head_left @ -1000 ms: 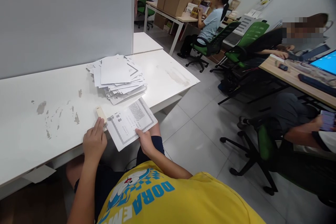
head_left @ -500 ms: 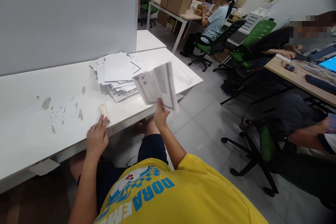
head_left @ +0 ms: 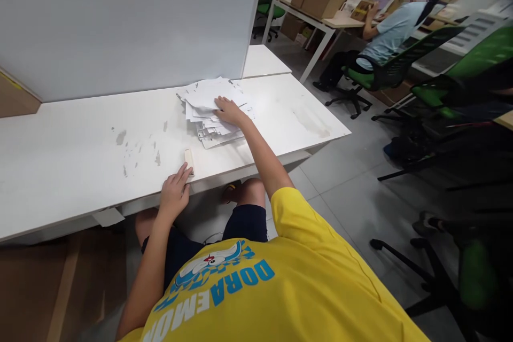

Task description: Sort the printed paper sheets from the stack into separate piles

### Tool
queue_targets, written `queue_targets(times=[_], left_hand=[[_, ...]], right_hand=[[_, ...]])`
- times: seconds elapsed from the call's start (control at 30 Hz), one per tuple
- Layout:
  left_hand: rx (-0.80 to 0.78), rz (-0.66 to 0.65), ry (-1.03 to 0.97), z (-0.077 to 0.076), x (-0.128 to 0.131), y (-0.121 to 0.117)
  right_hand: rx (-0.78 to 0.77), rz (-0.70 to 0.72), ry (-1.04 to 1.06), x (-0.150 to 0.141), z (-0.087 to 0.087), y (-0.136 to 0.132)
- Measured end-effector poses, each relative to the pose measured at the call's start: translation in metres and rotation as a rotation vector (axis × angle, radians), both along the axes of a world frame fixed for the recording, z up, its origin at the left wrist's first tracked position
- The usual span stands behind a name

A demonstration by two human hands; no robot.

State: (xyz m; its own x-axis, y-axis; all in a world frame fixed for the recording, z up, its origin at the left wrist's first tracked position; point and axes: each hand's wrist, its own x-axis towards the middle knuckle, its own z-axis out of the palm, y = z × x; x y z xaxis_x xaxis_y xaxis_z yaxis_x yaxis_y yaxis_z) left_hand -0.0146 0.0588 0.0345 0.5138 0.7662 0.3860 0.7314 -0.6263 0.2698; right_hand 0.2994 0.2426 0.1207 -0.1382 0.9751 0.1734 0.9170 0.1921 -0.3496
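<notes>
A loose pile of paper sheets (head_left: 204, 97) lies on the white table, its edges uneven and its top sheet mostly blank. My right hand (head_left: 229, 111) rests palm down on the pile with the fingers stretched out. Near the table's front edge is a small cream oblong object (head_left: 188, 161), shaped like a stapler. My left hand (head_left: 175, 192) lies at its near end, fingers extended and touching it, not wrapped round it.
The white table (head_left: 92, 171) has worn grey patches. A tall grey partition (head_left: 128, 26) stands behind it, with a cardboard box (head_left: 16, 97) at the far left. Beyond the table's right end, a seated person (head_left: 395, 29) works at another desk, and green office chairs (head_left: 481, 64) stand about.
My right hand has moved from the table's front edge onto the pile, and the printed paper it held is out of it. My left hand stays by the cream object. The view has shifted left.
</notes>
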Motion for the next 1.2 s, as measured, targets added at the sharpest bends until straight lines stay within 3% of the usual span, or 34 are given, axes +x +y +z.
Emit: queue_targets(times=[0.07,0.13,0.23,0.33,0.4,0.43,0.5,0.57,0.63,0.7,0.9,1.03,1.2], left_hand=[[-0.021,0.002,0.006,0.001,0.001,-0.001],[-0.033,-0.001,0.01,0.001,0.001,-0.002],[-0.044,-0.002,0.011,0.0,0.002,-0.003],[-0.035,0.012,0.015,-0.001,0.001,-0.007],[-0.027,0.005,0.023,-0.001,0.001,-0.01],[-0.029,-0.002,0.028,0.0,0.001,-0.011],[-0.039,-0.01,0.031,0.002,0.001,-0.013],[-0.036,-0.008,0.016,0.006,0.004,-0.011],[-0.006,0.007,-0.012,0.01,0.009,-0.004],[0.022,-0.016,-0.04,0.011,0.016,0.005],[-0.032,-0.086,-0.105,0.011,0.033,0.027],[-0.012,-0.055,-0.073,0.011,0.032,0.027],[-0.015,0.098,0.018,0.011,0.036,0.018]], right_hand=[[-0.037,0.029,0.049,0.001,-0.004,-0.003],[0.079,0.034,0.127,0.004,-0.009,-0.023],[0.344,0.01,0.298,-0.01,-0.032,-0.094],[0.425,-0.255,0.571,-0.055,-0.089,-0.205],[0.33,-0.429,0.752,-0.088,-0.142,-0.28],[0.225,-0.423,0.83,-0.1,-0.168,-0.312],[-0.003,-0.39,0.945,-0.113,-0.208,-0.356],[-0.084,-0.46,1.023,-0.112,-0.221,-0.371],[-0.02,-0.52,1.006,-0.102,-0.21,-0.361],[0.071,-0.491,0.958,-0.088,-0.187,-0.335],[0.321,-0.216,0.7,-0.061,-0.124,-0.265],[0.235,-0.025,0.619,-0.072,-0.104,-0.247],[0.096,0.162,0.503,-0.097,-0.092,-0.226]])
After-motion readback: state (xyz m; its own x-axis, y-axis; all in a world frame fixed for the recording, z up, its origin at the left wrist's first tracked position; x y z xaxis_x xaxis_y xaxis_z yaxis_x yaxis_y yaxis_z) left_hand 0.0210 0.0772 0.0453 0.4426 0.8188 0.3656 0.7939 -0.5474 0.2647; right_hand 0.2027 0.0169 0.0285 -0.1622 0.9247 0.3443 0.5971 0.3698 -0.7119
